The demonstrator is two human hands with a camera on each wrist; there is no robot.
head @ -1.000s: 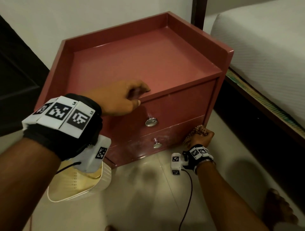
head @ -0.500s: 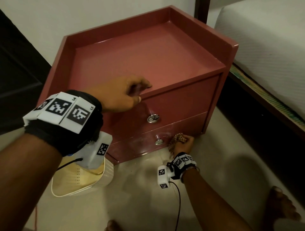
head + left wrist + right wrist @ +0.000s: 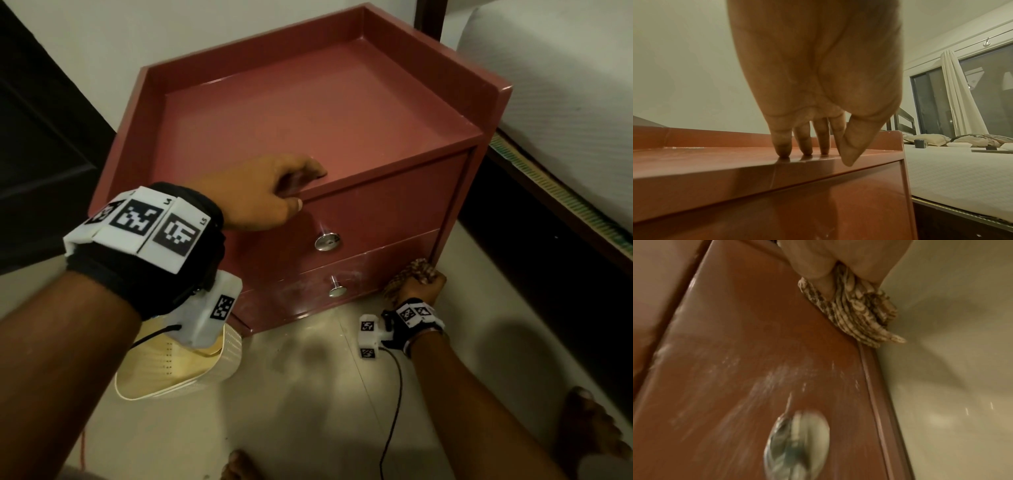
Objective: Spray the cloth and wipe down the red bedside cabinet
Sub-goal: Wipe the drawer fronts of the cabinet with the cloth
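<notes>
Bracing job for left hand (image 3: 260,195): straight fingertips (image 3: 784,150) on red wooden bedside cabinet (image 3: 308,113) top edge, prob. to steady it. Right hand (image 3: 419,286) grips bunched patterned cloth (image 3: 855,308) vs lower drawer front (image 3: 359,277), bottom-right corner, wiping streaks.

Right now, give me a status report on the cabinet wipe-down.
Left hand braced on cabinet top edge. Right hand gripping cloth, low on bottom drawer. White streaks remain there. Knob nearby.
</notes>
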